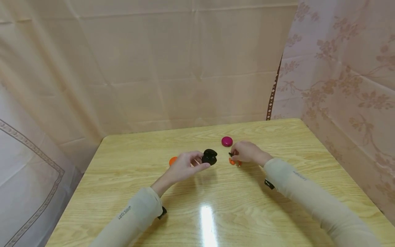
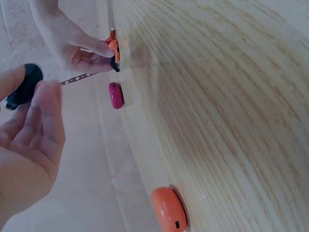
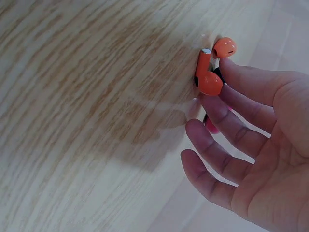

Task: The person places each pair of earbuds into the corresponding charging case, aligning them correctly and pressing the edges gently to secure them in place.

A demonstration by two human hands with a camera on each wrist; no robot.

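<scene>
Curling round case (image 1: 210, 160) — left fingers (image 2: 54, 121)

Dark, slanted lettering (image 1: 124, 212) runs along the left sleeve (image 1: 133, 221) on the forearm, and seems to read "Let's Slim", the second word being the less certain. On the right sleeve (image 1: 318, 204), a similar but fainter line of print (image 1: 300, 176) sits near the cuff, too blurred to read surely. The black wrist device (image 1: 269, 184) under that cuff bears a small pale mark, too tiny to make out.
</scene>
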